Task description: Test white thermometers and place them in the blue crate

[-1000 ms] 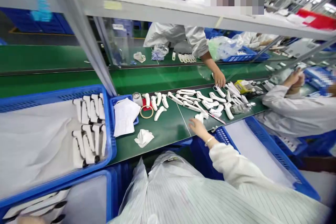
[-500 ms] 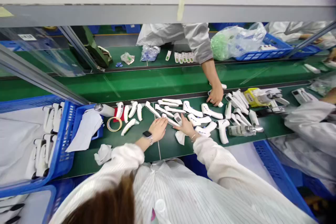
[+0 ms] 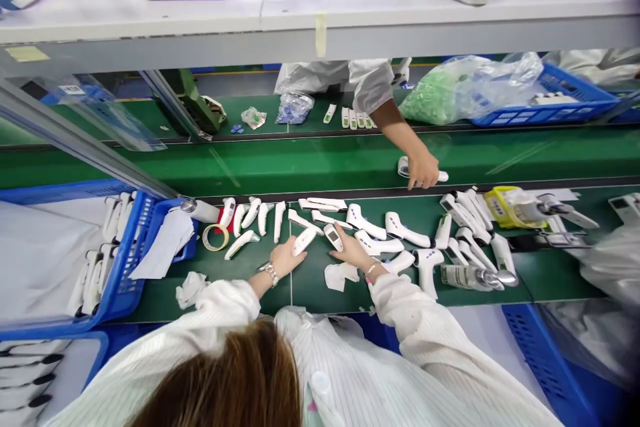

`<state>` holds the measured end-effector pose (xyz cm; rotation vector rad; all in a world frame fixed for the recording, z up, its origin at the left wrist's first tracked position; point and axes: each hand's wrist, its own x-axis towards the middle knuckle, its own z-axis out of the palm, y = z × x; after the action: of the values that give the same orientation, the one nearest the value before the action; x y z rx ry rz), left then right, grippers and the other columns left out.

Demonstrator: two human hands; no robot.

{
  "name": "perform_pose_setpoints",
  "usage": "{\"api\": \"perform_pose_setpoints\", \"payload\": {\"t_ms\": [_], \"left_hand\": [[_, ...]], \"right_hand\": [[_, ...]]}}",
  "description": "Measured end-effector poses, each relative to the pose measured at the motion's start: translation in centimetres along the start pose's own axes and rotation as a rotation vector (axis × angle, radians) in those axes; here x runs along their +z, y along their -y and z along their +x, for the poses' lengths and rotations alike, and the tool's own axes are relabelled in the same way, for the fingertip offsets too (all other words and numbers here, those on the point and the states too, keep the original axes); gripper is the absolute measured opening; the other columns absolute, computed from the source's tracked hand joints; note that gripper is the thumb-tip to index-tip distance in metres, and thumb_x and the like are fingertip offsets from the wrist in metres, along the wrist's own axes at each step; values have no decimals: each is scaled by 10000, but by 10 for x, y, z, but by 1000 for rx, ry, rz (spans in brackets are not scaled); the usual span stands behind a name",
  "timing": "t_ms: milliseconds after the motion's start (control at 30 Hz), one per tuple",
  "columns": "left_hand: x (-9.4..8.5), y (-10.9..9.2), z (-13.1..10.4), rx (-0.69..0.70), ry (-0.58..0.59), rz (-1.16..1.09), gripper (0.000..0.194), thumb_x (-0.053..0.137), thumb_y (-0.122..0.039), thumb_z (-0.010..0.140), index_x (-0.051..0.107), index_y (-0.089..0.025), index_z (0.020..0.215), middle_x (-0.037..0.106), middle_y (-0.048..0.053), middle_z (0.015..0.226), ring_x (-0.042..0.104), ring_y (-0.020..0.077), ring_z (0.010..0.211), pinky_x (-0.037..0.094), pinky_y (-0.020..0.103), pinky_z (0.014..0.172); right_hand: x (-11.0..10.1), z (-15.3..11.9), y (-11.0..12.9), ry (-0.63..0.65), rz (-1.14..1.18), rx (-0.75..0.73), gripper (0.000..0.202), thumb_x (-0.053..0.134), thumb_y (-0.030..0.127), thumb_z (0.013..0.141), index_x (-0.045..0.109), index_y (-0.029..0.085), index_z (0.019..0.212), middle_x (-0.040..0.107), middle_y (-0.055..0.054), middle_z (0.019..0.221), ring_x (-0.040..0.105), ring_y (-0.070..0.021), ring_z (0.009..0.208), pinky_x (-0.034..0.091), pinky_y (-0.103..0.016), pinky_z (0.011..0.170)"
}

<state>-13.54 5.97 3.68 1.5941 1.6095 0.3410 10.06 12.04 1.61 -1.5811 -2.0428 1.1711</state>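
My left hand (image 3: 284, 259) is closed around one end of a white handheld thermometer (image 3: 304, 240), which points up and to the right. In my right hand (image 3: 353, 248) is a second white thermometer with a dark screen (image 3: 333, 236), its screen facing up. The two thermometers are apart, side by side over the green bench. Just beyond my hands lie several more white thermometers, such as a pistol-shaped one with blue buttons (image 3: 364, 221). A crumpled white cloth (image 3: 341, 275) lies below my right hand.
At the left stand a roll of tape (image 3: 215, 238), a pump bottle (image 3: 200, 209) and a blue basket (image 3: 131, 273) of thermometers. A co-worker's hand (image 3: 423, 168) holds a white device over the green belt (image 3: 300, 167). Metal-topped bottles (image 3: 470, 277) lie at the right.
My left hand, which lay over the thermometers, now grips one, turned up to the right. My right hand keeps its thermometer. The co-worker's hand has moved back over the belt with a white device.
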Motion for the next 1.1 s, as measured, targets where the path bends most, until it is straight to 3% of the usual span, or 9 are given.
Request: {"api": "perform_pose_setpoints", "payload": {"t_ms": [100,200,367,500,600,700,833,967,1100], "left_hand": [[0,-3,-29,-126,-47,-335,369,447,-397,897,500,-141,1158,602,82,1021,606,176,848,518,376,744],[3,-12,-48,-174,-94,-647,386,426,-412,904,492,-141,1170,612,81,1015,615,168,836,522,366,739],[-4,-15,-70,-239,-161,-981,255,567,-314,844,559,-127,1017,617,28,854,598,131,711,514,306,658],[-15,-5,-94,-335,-227,-1151,195,632,-229,795,573,-120,945,616,7,785,593,118,655,505,272,598],[-30,14,-126,-420,-393,-1260,204,642,-195,783,574,-120,961,629,21,836,608,129,695,512,271,599],[-51,51,-180,-531,-711,-1344,200,601,-211,818,567,-122,995,622,36,885,606,131,718,516,265,592],[-71,119,-287,-720,-1243,-1402,220,557,-250,851,554,-123,1032,603,46,922,594,129,734,520,272,606],[-79,192,-403,-869,-1646,-1418,240,539,-276,863,546,-129,1052,590,51,949,584,130,743,521,282,620],[-92,279,-495,-939,-1790,-1478,238,536,-283,864,548,-130,1046,589,48,945,579,125,732,517,276,611]], "right_hand": [[18,1,29,-139,119,-11,602,507,307,812,323,135,1359,586,-144,1153,578,-246,988,435,-364,848],[58,-4,71,-162,217,-50,385,304,288,921,430,134,1252,604,-114,1119,586,-192,992,463,-327,845],[110,-15,118,-69,205,-162,304,411,350,936,532,146,1126,615,-72,1057,610,-167,913,501,-368,809],[96,6,113,-13,46,-257,276,462,358,914,573,163,1075,598,-66,1102,577,-182,991,468,-412,876],[68,34,93,-41,-148,-253,350,456,377,901,516,181,1185,513,-118,1244,465,-238,1158,361,-471,989],[55,58,73,9,-346,-253,501,495,341,839,477,43,1241,493,-283,1205,410,-375,1192,328,-496,968],[73,72,63,32,-532,-271,630,416,349,820,341,-26,1321,496,-337,1147,445,-473,1126,370,-573,834],[93,63,65,-58,-619,-163,717,347,508,809,292,54,1361,530,-346,1067,550,-471,987,422,-565,648],[117,27,106,-220,-526,51,671,461,617,704,443,256,1270,564,-302,920,585,-446,930,414,-535,585]]}}
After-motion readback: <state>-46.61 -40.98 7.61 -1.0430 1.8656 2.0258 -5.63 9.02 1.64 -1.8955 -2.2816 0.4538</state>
